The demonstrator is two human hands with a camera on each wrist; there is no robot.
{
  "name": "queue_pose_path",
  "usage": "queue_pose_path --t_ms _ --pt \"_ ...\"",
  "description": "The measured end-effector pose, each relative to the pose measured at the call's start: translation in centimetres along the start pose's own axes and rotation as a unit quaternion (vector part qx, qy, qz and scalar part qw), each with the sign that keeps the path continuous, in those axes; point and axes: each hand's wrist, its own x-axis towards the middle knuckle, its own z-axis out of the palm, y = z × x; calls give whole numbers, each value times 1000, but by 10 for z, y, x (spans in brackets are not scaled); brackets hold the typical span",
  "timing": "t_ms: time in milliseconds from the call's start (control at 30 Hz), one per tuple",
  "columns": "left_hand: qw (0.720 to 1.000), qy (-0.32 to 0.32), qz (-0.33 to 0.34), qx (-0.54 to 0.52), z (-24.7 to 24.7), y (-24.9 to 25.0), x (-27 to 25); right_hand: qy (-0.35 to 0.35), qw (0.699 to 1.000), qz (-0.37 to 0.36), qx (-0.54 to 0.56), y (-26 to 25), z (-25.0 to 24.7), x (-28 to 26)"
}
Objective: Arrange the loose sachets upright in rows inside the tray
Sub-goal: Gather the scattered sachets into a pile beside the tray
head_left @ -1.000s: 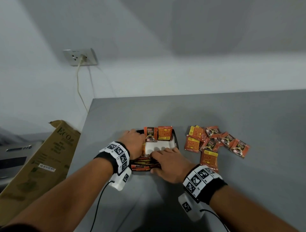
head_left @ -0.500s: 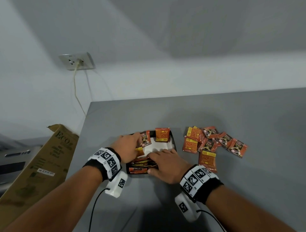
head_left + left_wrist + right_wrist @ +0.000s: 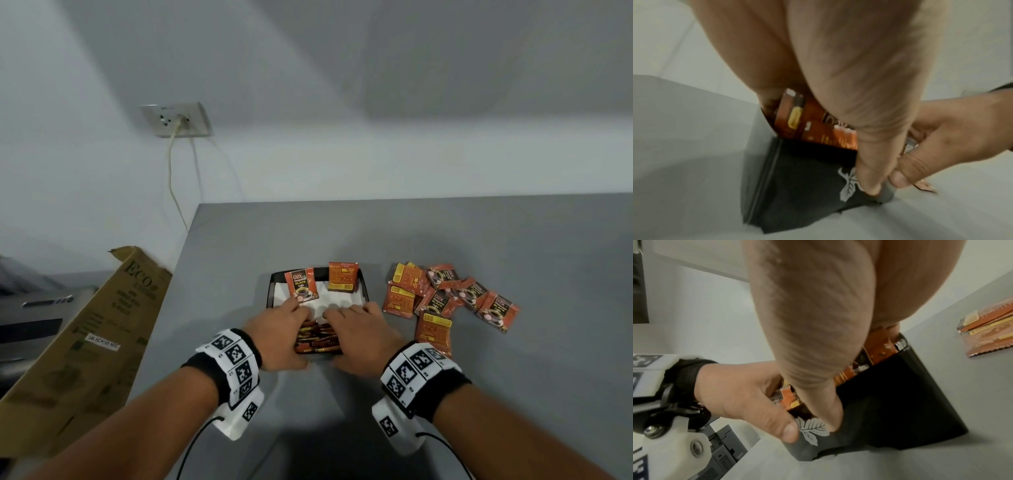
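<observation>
A black tray point(image 3: 363, 287) with a white lining sits on the grey table. Two red sachets stand against its far wall, a tilted one point(image 3: 301, 286) on the left and an upright one point(image 3: 343, 281) on the right. A packed row of sachets point(image 3: 317, 339) fills the near end. My left hand point(image 3: 284, 325) and right hand point(image 3: 356, 329) sit side by side over this row, fingers curled over the sachet tops. In the left wrist view both thumbs point(image 3: 869, 178) press the tray's near wall point(image 3: 797, 186). The right wrist view shows the same grip on tray point(image 3: 900, 394) and sachets point(image 3: 877, 345).
Several loose sachets point(image 3: 445, 298) lie flat in a pile on the table right of the tray. A cardboard box point(image 3: 85, 335) leans beyond the table's left edge. A wall socket point(image 3: 176, 120) with a cable is behind.
My left hand has left the far-left sachet and come back to the near row beside the right hand. That sachet now leans. The right hand has stayed on the row.
</observation>
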Motion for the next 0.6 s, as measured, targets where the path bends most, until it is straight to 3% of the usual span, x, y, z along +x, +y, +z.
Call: queue_pose_path --t_ms 433,600 --pt "997 74 -28 -6 -10 10 -9 39 998 3 42 2 -2 -10" --pt "993 107 6 -55 -24 18 -7 88 982 16 167 21 -23 -22"
